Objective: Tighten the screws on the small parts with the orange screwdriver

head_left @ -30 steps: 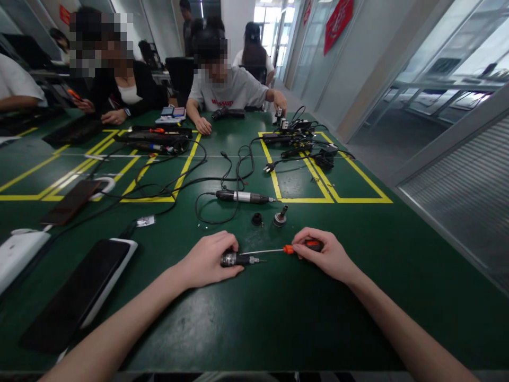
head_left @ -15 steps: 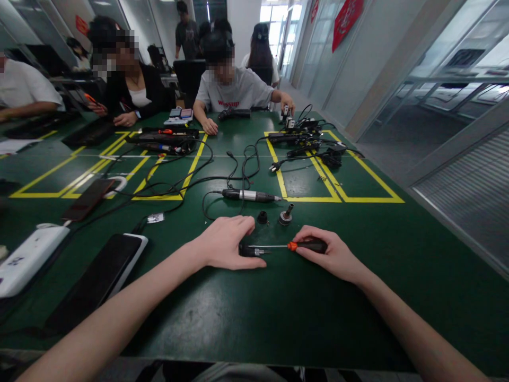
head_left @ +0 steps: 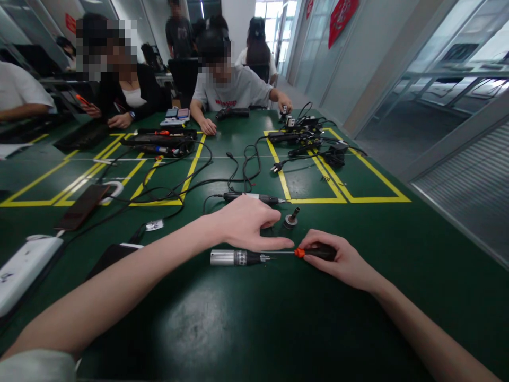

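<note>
Right hand (head_left: 338,262) clamped on screwdriver (head_left: 314,251), tip at tool (head_left: 238,258) mid-frame on worktop (head_left: 278,318). Left hand (head_left: 246,223) open above it. Disassembly appears unfinished; collar (head_left: 291,219) already off.

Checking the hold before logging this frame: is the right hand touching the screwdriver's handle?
Touching. The head view shows the right hand wrapped around the black handle of the screwdriver, fingers closed over it with no gap.

Long green table (head_left: 254,318) with yellow tape lines, glass partition walls (head_left: 437,79), bright far windows (head_left: 264,10)
</note>
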### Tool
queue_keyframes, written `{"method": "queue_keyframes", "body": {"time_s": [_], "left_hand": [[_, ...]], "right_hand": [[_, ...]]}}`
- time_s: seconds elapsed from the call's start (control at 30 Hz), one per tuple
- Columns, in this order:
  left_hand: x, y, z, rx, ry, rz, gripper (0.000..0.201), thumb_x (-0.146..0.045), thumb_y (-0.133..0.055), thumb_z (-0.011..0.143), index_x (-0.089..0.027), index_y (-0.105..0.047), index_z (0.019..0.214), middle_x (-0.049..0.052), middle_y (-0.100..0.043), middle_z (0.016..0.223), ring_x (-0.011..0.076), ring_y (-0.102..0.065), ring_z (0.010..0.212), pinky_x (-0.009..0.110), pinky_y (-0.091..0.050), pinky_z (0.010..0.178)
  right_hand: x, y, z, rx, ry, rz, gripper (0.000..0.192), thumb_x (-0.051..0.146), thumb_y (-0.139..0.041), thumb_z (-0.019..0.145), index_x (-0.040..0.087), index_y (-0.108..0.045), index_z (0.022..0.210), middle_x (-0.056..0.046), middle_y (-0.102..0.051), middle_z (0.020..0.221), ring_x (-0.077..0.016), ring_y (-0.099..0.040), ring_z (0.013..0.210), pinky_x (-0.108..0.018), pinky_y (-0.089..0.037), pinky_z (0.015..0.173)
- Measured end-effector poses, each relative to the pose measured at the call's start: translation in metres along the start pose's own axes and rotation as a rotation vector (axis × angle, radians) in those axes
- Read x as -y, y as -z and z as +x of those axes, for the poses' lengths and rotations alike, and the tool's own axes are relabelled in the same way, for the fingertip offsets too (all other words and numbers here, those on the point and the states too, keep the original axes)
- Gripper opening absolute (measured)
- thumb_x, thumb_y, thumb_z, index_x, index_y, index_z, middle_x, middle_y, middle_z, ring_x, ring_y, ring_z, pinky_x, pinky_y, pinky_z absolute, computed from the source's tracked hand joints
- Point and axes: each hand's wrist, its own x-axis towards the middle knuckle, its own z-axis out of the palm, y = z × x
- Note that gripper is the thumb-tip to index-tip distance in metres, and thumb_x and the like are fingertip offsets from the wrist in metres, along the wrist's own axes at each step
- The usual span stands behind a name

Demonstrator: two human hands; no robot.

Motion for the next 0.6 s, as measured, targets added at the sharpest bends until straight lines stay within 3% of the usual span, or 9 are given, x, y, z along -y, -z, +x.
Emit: {"method": "queue_keyframes", "body": {"time_s": [0.17,0.33,0.6], "left_hand": [[-0.003,-0.016,-0.007,-0.016,-0.110,-0.106,0.052,-0.059,-0.063,0.093,-0.020,-0.047,0.062,-0.002,-0.052,0.057,0.0124,-0.044,0.050,0.030,-0.020,0.051],[0.000,-0.018,-0.008,-0.046,-0.165,-0.214,0.051,-0.055,-0.065,0.092,-0.021,-0.043,0.062,-0.004,-0.046,0.056,0.0115,-0.039,0.051,0.030,-0.020,0.051],[-0.019,-0.011,0.022,-0.128,-0.163,-0.278,0.052,-0.054,-0.069,0.090,-0.021,-0.039,0.064,-0.005,-0.047,0.057,0.0110,-0.040,0.052,0.029,-0.022,0.053]], "right_hand": [[0.002,0.002,0.000,0.018,-0.023,-0.008,0.013,0.033,-0.070,0.090,0.022,-0.075,0.095,-0.005,-0.071,0.091,-0.0212,-0.070,0.080,-0.032,-0.057,0.073],[0.002,0.004,-0.001,0.026,-0.042,-0.020,0.015,0.036,-0.071,0.089,0.023,-0.076,0.095,-0.006,-0.072,0.090,-0.0220,-0.070,0.080,-0.033,-0.058,0.073],[0.001,0.003,-0.001,-0.003,-0.006,0.023,0.019,0.042,-0.077,0.087,0.024,-0.077,0.092,-0.007,-0.074,0.090,-0.0244,-0.071,0.081,-0.034,-0.059,0.072]]}}
